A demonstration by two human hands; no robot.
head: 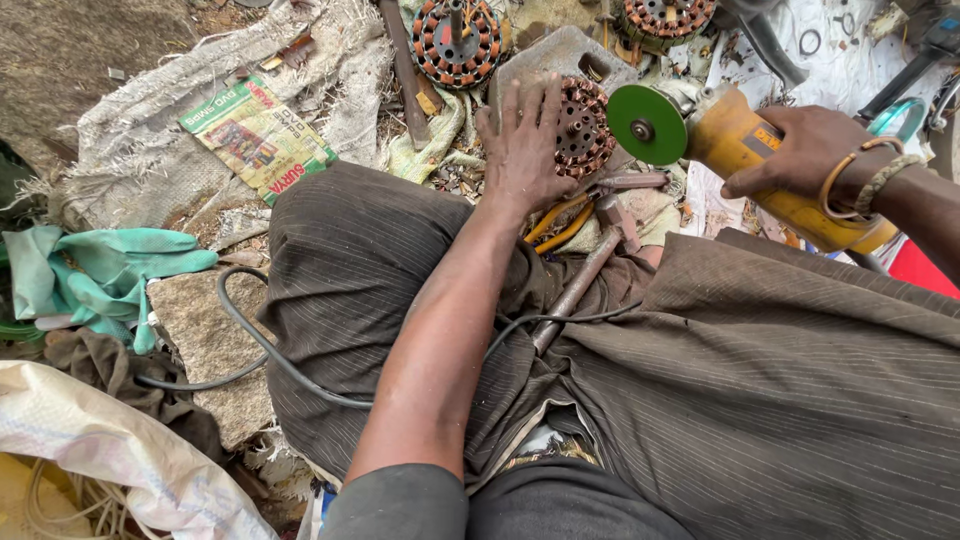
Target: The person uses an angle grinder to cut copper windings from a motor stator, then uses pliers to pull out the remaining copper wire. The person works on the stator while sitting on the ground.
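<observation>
Left hand (pixel 522 140) is spread flat, fingers wide, pressing down on a copper-wound motor stator (pixel 583 125) that sits partly under the palm and pokes out to its right. Right hand (pixel 800 150) is wrapped tight around a yellow angle grinder (pixel 745 150), its green disc (pixel 647 124) just beside the stator's edge, right by the left fingertips. Below the left wrist there's a hammer (pixel 585 280) lying across the lap, with yellow-handled pliers (pixel 560 222) next to it. Another stator (pixel 458 42) sits just beyond the left hand.
</observation>
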